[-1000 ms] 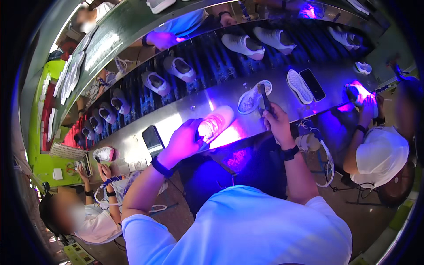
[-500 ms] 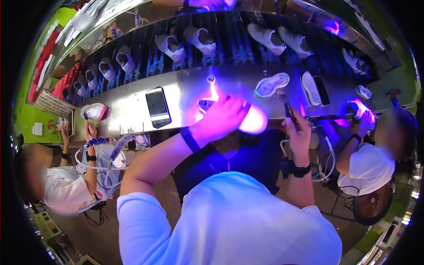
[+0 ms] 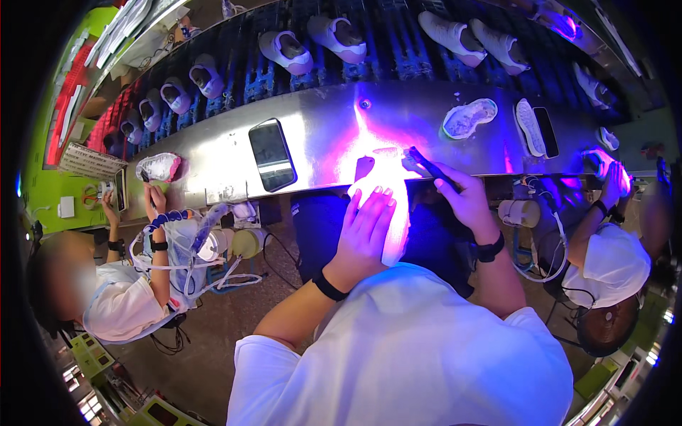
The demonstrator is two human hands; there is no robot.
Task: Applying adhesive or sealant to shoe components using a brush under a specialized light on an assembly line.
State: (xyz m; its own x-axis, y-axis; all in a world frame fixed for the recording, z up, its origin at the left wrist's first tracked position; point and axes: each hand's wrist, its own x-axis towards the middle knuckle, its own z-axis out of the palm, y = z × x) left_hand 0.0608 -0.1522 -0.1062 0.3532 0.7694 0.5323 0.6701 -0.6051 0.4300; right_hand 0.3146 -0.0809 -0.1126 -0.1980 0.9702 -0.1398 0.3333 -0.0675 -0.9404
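Flanking the glowing shoe (image 3: 399,216): phone (image 3: 272,153), white sole (image 3: 469,119).

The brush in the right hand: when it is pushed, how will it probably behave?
The brush is likely light: it is slim, and the right hand alone holds it. Its handle looks straight, so probably stiff. The bristles may bend a little, though their detail is unclear.

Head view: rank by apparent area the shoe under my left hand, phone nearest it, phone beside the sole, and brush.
1. Shoe
2. Phone nearest shoe
3. Brush and phone beside sole: too alike to rank
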